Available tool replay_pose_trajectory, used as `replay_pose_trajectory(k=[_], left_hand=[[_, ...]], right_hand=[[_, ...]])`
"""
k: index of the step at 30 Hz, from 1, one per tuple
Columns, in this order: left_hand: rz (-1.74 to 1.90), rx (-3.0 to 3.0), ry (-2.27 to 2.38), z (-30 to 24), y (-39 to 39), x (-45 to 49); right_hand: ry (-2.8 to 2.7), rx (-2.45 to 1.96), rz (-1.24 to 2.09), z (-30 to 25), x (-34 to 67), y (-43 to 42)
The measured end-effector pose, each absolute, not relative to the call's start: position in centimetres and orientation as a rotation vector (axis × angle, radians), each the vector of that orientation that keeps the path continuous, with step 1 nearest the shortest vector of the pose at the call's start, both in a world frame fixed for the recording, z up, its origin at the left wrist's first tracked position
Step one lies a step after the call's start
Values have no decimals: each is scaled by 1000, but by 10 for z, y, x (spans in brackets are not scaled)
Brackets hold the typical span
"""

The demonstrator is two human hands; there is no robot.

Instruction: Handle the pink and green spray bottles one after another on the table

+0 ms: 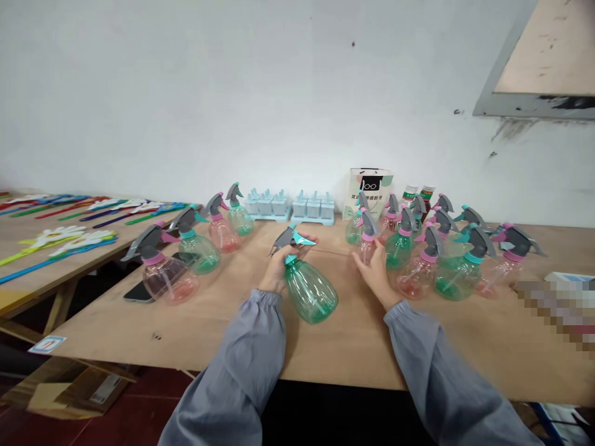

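In the middle of the head view, my left hand (275,270) is closed around the neck of a green spray bottle (312,291) with a grey and turquoise trigger head. That bottle is tilted above the table, its base toward the right. My right hand (375,272) grips a pink spray bottle (366,249) just below its pink collar, thumb on one side and fingers on the other. Most of the pink bottle's lower body is behind the hand. Close by on the right stand more pink and green spray bottles, including a green one (398,249) and a pink one (416,275).
Several spray bottles (171,282) stand at the table's left, beside a dark phone (139,293). Pale blue ice-pop moulds (312,207) and a printed paper bag (367,186) line the wall. Colourful hand-shaped items (83,241) lie on the left table (28,282).
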State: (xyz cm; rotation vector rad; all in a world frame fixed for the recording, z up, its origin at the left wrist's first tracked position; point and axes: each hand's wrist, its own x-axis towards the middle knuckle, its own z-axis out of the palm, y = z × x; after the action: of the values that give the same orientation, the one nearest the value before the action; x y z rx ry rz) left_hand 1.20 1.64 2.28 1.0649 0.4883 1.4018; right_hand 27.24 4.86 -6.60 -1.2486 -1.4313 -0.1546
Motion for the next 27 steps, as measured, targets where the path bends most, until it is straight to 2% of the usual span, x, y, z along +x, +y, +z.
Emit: replay_pose_trajectory(k=[6,16,21,27], left_hand=[[1406,1047,495,28,8,15],[1288,1158,481,26,-11,29],[1399,1141,516,27,-7,27],[1368,1088,486,27,-4,24]], right_hand=[[-1522,-1167,-85,-75,266,-2],[-1507,-1148,12,-73,265,3],[-1531,-1147,49,-75,264,1],[-1578,-1149,55,-73,263,-2]])
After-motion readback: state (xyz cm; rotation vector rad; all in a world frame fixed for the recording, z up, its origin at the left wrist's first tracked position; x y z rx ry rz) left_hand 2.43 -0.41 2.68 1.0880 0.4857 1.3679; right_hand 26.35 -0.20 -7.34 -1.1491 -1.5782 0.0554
